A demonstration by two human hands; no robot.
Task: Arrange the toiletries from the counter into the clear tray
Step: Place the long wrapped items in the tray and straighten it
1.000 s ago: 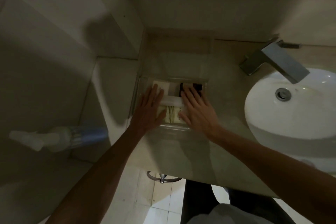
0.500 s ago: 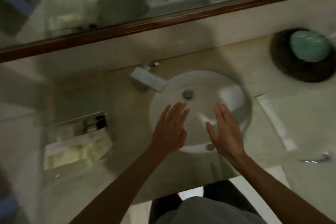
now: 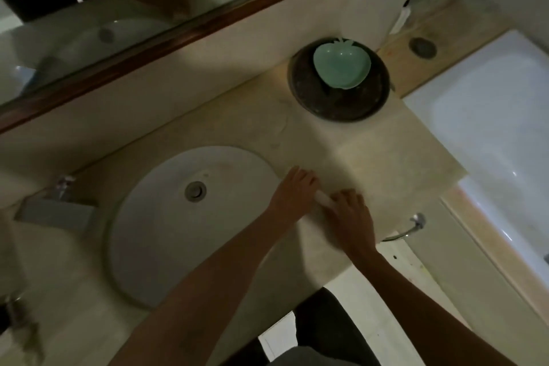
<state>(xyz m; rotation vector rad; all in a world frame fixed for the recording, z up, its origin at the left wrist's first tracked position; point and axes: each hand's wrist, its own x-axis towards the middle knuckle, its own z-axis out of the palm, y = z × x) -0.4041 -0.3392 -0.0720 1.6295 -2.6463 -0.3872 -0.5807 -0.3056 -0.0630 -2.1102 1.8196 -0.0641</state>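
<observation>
While both palms face down near the counter's front edge:
Left hand (image 3: 297,189): fingers curled over slim white tube (image 3: 323,198).
Right hand (image 3: 350,218): fingers curled on it too.

Dim bathroom: beige counter (image 3: 386,163), wood-framed mirror (image 3: 89,24), white bathtub (image 3: 490,116).

Left hand (image 3: 294,190) and right hand (image 3: 349,214) on white tube (image 3: 323,198), beige counter (image 3: 371,163)

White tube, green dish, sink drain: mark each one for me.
white tube (image 3: 322,200), head view, the stretch showing between the hands.
green dish (image 3: 341,68), head view, middle of its hollow.
sink drain (image 3: 195,191), head view, centre of the plug.
</observation>
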